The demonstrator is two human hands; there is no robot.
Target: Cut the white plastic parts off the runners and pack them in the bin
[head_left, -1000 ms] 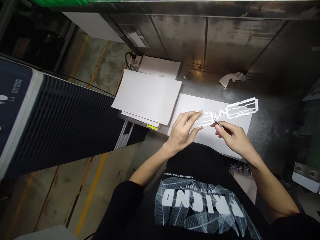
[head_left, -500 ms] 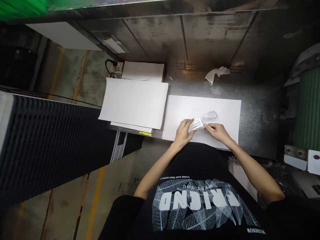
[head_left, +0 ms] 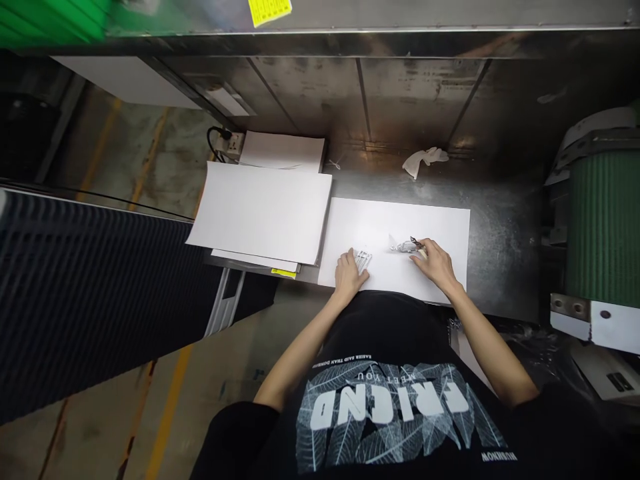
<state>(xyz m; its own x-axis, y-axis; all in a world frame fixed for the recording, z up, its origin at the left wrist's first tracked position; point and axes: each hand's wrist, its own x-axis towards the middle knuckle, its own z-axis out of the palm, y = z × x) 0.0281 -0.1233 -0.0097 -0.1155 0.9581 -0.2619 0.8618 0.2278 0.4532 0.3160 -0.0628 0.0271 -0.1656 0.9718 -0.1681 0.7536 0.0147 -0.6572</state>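
A white paper sheet point(head_left: 430, 217) lies on the steel bench in front of me. My left hand point(head_left: 349, 273) rests on its near left part, fingers closed on a small white plastic part point(head_left: 363, 259). My right hand point(head_left: 433, 259) is over the sheet's middle, gripping a small metal cutting tool point(head_left: 417, 243) whose tip touches a pale plastic piece point(head_left: 401, 245) lying on the paper.
A stack of white sheets point(head_left: 260, 213) overhangs the bench's left end, with a wall socket point(head_left: 234, 141) behind it. A crumpled white glove point(head_left: 424, 159) lies by the steel back wall. A green ribbed cylinder point(head_left: 605, 227) stands at the right, a dark ribbed machine point(head_left: 90, 293) at the left.
The long white plastic frame held up a second ago is gone from view; small pieces now lie on the paper. Both hands have dropped to the sheet and moved apart. The view has pulled back.
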